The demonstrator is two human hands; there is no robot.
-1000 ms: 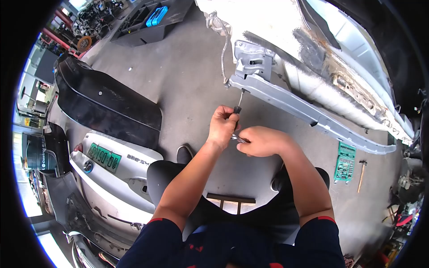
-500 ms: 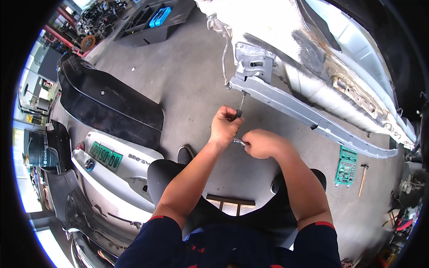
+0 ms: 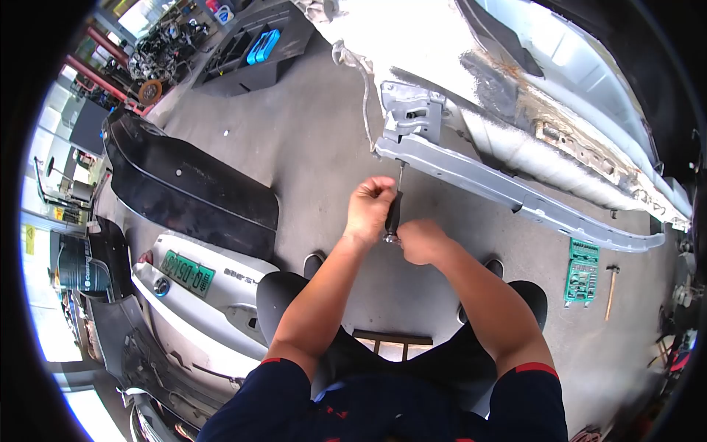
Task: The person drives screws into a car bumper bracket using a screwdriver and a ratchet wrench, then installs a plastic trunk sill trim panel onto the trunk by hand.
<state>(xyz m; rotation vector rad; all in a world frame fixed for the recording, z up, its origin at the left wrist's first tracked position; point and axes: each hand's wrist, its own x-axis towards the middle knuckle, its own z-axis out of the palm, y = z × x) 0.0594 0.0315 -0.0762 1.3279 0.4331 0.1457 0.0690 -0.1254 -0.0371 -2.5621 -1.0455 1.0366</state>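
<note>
Black handle (image 3: 394,212) is flanked by left hand (image 3: 368,212) (grip indeterminable), metal tool (image 3: 390,239) clenched by right hand (image 3: 423,241); twelve o'clock is obstructed by grey beam (image 3: 479,181).

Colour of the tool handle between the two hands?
The tool handle is black; it shows best in the head view.

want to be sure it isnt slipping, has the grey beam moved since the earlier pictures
No, not visibly: the grey beam holds the same place against the white car body. Only the whole view has shifted slightly.
</note>
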